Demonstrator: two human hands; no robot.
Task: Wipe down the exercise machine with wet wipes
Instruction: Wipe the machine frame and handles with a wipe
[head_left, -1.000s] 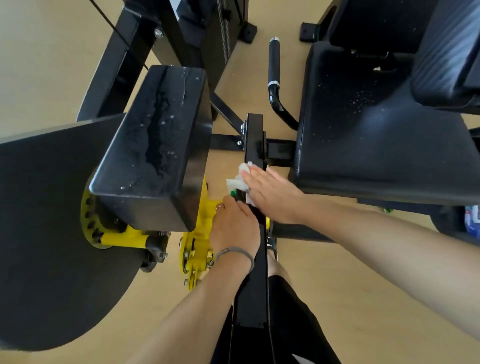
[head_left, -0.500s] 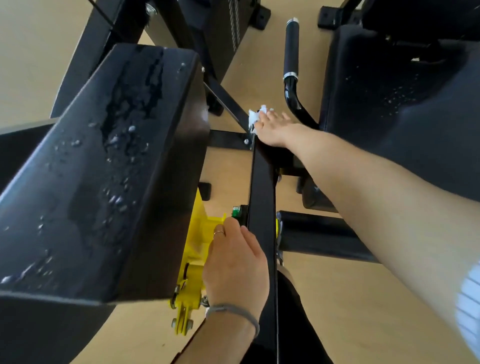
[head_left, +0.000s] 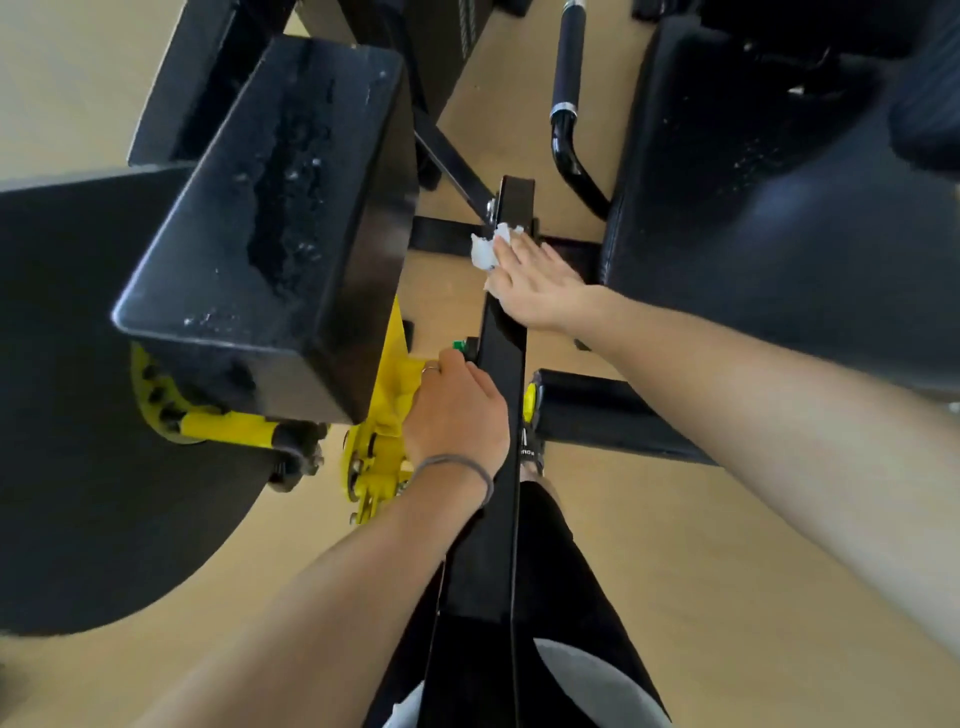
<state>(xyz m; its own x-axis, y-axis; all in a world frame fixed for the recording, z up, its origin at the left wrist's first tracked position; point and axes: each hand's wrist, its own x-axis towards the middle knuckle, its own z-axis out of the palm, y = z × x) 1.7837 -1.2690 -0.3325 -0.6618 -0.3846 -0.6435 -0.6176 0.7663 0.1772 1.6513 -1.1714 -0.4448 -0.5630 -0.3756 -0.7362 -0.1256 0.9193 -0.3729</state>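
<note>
A black steel frame bar (head_left: 501, 364) of the exercise machine runs from my legs toward the seat. My right hand (head_left: 535, 286) lies flat on the far part of this bar, fingers straight, pressing a crumpled white wet wipe (head_left: 488, 249) against it. The wipe pokes out past my fingertips. My left hand (head_left: 457, 415) rests curled over the yellow bracket (head_left: 392, 395) at the bar's left side, beside a small green knob (head_left: 459, 345). What the left fingers wrap is hidden under the hand.
A black pad (head_left: 291, 208) with wet streaks stands at the left above yellow pivot parts. The black seat (head_left: 753, 208) with droplets fills the right. A black handle (head_left: 566, 67) rises at the top. A dark round mat (head_left: 78, 415) lies on the tan floor at left.
My right hand has drawn the wipe back along the bar toward me from its far end. The left hand has stayed on the yellow bracket. The camera has pulled back and up.
</note>
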